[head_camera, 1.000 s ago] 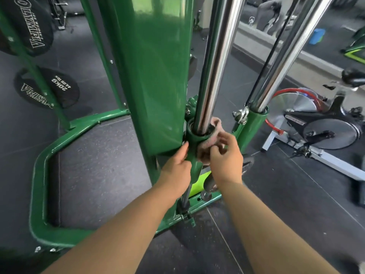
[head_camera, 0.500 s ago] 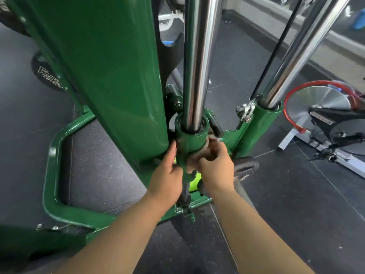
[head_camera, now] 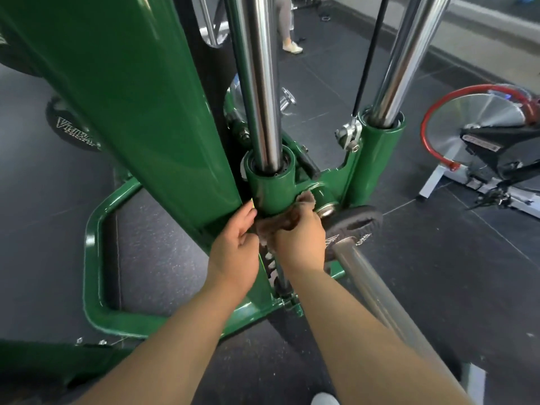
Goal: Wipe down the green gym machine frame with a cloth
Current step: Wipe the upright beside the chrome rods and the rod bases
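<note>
Both grips, left hand (head_camera: 238,229) and right hand (head_camera: 301,232), clutch the crumpled brownish cloth (head_camera: 280,222) around the glossy green frame (head_camera: 271,188).

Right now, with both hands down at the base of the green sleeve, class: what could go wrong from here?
1. The cloth is bunched under the right hand against the green sleeve; a loose end might snag on the bolts and fittings below.
2. The left hand sits in the narrow gap between sleeve and green upright, so fingers could be pinched.
3. The weight plate lies close beside the right hand and might get knocked.
</note>
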`<move>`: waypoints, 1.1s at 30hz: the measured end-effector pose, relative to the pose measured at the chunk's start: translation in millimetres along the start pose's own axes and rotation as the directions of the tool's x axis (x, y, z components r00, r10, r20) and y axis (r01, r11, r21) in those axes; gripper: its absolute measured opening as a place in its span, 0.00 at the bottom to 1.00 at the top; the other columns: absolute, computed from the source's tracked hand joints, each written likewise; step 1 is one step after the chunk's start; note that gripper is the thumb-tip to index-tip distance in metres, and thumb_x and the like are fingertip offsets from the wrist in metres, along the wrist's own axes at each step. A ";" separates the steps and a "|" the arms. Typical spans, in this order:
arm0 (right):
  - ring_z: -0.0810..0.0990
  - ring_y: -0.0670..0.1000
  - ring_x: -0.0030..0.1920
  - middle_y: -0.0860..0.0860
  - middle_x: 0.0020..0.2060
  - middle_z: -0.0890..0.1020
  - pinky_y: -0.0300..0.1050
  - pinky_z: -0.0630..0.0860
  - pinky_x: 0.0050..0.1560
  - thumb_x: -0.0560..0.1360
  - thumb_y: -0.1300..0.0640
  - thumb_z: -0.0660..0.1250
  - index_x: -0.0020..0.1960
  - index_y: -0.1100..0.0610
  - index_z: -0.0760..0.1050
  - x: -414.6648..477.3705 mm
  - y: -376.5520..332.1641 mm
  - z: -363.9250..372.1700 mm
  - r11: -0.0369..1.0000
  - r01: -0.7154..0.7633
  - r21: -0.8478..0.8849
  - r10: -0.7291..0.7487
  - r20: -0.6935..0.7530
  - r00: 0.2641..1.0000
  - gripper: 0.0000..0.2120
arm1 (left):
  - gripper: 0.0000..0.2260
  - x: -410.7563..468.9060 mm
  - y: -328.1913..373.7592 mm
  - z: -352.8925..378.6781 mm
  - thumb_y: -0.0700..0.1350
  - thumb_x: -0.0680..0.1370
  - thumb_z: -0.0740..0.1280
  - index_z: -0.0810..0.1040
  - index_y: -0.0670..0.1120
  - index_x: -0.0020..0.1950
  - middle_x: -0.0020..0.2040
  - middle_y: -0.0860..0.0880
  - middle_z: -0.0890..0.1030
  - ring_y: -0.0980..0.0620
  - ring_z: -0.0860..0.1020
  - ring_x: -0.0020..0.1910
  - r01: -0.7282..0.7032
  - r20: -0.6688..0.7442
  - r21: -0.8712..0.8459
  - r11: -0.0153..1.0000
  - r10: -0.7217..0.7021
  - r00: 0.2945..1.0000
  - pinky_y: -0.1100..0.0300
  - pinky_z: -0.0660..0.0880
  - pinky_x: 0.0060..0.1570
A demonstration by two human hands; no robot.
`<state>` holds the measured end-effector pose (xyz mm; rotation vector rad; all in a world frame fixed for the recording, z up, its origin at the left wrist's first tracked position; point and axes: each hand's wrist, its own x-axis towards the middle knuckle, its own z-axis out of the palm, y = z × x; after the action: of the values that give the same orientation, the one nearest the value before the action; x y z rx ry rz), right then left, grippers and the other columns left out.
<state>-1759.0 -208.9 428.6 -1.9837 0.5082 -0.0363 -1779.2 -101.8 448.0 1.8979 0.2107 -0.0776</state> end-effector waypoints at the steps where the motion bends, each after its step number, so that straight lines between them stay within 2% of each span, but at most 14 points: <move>1: 0.76 0.55 0.52 0.54 0.54 0.77 0.47 0.74 0.54 0.67 0.67 0.64 0.56 0.58 0.75 -3.2 0.9 0.3 0.999 0.025 0.038 -0.024 -0.034 0.999 0.18 | 0.27 -1.1 -1.9 -1.5 0.30 0.79 0.57 0.70 0.53 0.73 0.67 0.57 0.75 0.61 0.72 0.67 -0.021 0.005 0.006 1.000 0.021 1.000 0.61 0.65 0.71; 4: 0.75 0.47 0.47 0.49 0.50 0.76 0.31 0.71 0.51 0.72 0.65 0.69 0.58 0.53 0.77 -13.5 -7.7 -5.6 0.951 0.256 0.171 -0.202 -0.282 0.938 0.17 | 0.27 -2.7 -8.4 -7.6 0.30 0.80 0.57 0.70 0.53 0.74 0.65 0.58 0.76 0.64 0.74 0.64 -0.068 0.037 0.038 0.997 0.066 0.997 0.73 0.64 0.65; 6: 0.74 0.46 0.46 0.48 0.48 0.75 0.31 0.69 0.49 0.73 0.63 0.70 0.59 0.51 0.77 -15.7 -13.4 -2.7 0.908 0.384 0.168 -0.298 -0.386 0.873 0.16 | 0.26 -4.2 -18.0 -12.0 0.31 0.80 0.58 0.70 0.51 0.74 0.64 0.57 0.77 0.68 0.73 0.59 -0.096 0.048 0.071 0.993 0.093 0.995 0.80 0.64 0.58; 7: 0.74 0.46 0.46 0.48 0.47 0.76 0.34 0.69 0.49 0.73 0.63 0.70 0.58 0.51 0.77 -15.5 -10.9 3.3 0.905 0.395 0.159 -0.306 -0.399 0.864 0.16 | 0.25 -4.6 -23.3 -13.6 0.31 0.80 0.59 0.71 0.51 0.73 0.63 0.56 0.78 0.67 0.75 0.57 -0.138 0.041 0.097 0.986 0.135 0.990 0.78 0.66 0.58; 10: 0.77 0.52 0.47 0.51 0.48 0.79 0.45 0.73 0.49 0.71 0.62 0.69 0.52 0.51 0.76 -13.1 14.5 29.7 0.969 0.190 0.157 -0.136 -0.302 0.944 0.11 | 0.23 -3.2 -40.9 -18.4 0.34 0.79 0.61 0.74 0.54 0.70 0.62 0.54 0.80 0.59 0.77 0.58 -0.251 0.009 0.177 0.952 0.254 0.967 0.63 0.71 0.63; 13: 0.77 0.54 0.50 0.51 0.51 0.78 0.43 0.70 0.48 0.71 0.63 0.68 0.51 0.52 0.75 -12.6 33.2 42.9 0.987 0.125 0.102 -0.093 -0.269 0.959 0.11 | 0.22 0.9 -51.3 -16.3 0.35 0.79 0.59 0.76 0.53 0.69 0.63 0.51 0.80 0.55 0.77 0.60 -0.331 0.003 0.223 0.917 0.339 0.941 0.63 0.71 0.62; 15: 0.75 0.49 0.47 0.50 0.49 0.75 0.34 0.68 0.46 0.71 0.64 0.69 0.50 0.52 0.75 -11.3 25.8 39.5 0.954 0.276 0.115 -0.215 -0.376 0.901 0.11 | 0.21 4.7 -53.2 -17.5 0.37 0.78 0.57 0.77 0.49 0.68 0.61 0.48 0.81 0.52 0.77 0.57 -0.516 0.002 0.376 0.770 0.556 0.831 0.65 0.70 0.59; 18: 0.73 0.44 0.50 0.49 0.54 0.72 0.25 0.66 0.52 0.72 0.66 0.69 0.56 0.55 0.78 -6.1 18.0 33.4 0.849 0.526 0.053 -0.431 -0.505 0.748 0.13 | 0.22 23.4 -60.4 -22.0 0.38 0.74 0.57 0.78 0.43 0.66 0.60 0.44 0.81 0.48 0.74 0.56 -0.727 0.115 0.548 0.414 0.824 0.556 0.56 0.70 0.60; 21: 0.68 0.43 0.62 0.54 0.61 0.71 0.29 0.62 0.65 0.74 0.65 0.67 0.60 0.60 0.77 3.8 27.8 38.9 0.729 0.677 -0.104 -0.606 -0.559 0.567 0.15 | 0.20 37.1 -58.7 -26.4 0.38 0.75 0.61 0.79 0.48 0.65 0.61 0.51 0.81 0.50 0.74 0.59 -0.691 0.160 0.712 0.123 0.931 0.330 0.52 0.66 0.55; 24: 0.71 0.49 0.61 0.60 0.60 0.74 0.28 0.61 0.66 0.74 0.60 0.65 0.60 0.56 0.75 17.6 46.1 51.7 0.666 0.730 -0.152 -0.664 -0.567 0.487 0.15 | 0.18 52.6 -71.2 -25.3 0.39 0.79 0.59 0.80 0.50 0.65 0.63 0.53 0.81 0.53 0.74 0.64 -0.573 0.211 0.817 -0.069 0.960 0.185 0.54 0.62 0.60; 26: 0.74 0.53 0.56 0.59 0.57 0.74 0.32 0.68 0.61 0.73 0.60 0.65 0.57 0.54 0.75 21.7 58.4 62.8 0.634 0.746 -0.206 -0.712 -0.533 0.458 0.13 | 0.15 63.9 -79.3 -26.5 0.41 0.81 0.59 0.82 0.49 0.61 0.62 0.53 0.81 0.53 0.73 0.66 -0.530 0.245 0.836 -0.143 0.961 0.126 0.56 0.59 0.65; 29: 0.74 0.56 0.56 0.58 0.56 0.73 0.49 0.75 0.57 0.71 0.65 0.67 0.56 0.57 0.81 21.7 66.4 78.2 0.576 0.778 -0.250 -0.762 -0.510 0.400 0.14 | 0.12 74.8 -87.9 -28.1 0.42 0.81 0.60 0.83 0.48 0.55 0.62 0.52 0.82 0.51 0.73 0.66 -0.480 0.242 0.855 -0.197 0.970 0.034 0.56 0.60 0.67; 31: 0.72 0.59 0.60 0.61 0.61 0.74 0.53 0.72 0.63 0.71 0.66 0.68 0.57 0.58 0.82 27.9 58.8 72.1 0.505 0.797 -0.333 -0.799 -0.530 0.285 0.15 | 0.12 79.4 -89.1 -24.7 0.42 0.81 0.58 0.81 0.47 0.57 0.64 0.50 0.81 0.50 0.73 0.67 -0.445 0.233 0.868 -0.219 0.972 -0.025 0.55 0.60 0.67; 33: 0.67 0.62 0.70 0.61 0.70 0.71 0.48 0.61 0.75 0.73 0.64 0.67 0.59 0.56 0.82 36.6 46.5 53.3 0.387 0.790 -0.475 -0.868 -0.476 0.139 0.15 | 0.13 83.4 -88.4 -23.3 0.41 0.82 0.56 0.80 0.46 0.57 0.64 0.48 0.80 0.48 0.74 0.66 -0.421 0.200 0.881 -0.217 0.976 -0.085 0.55 0.62 0.66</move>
<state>-1728.2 -194.0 356.7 -2.0632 -0.2978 -1.5725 -1714.8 -42.9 360.3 2.3966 -0.9962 1.9139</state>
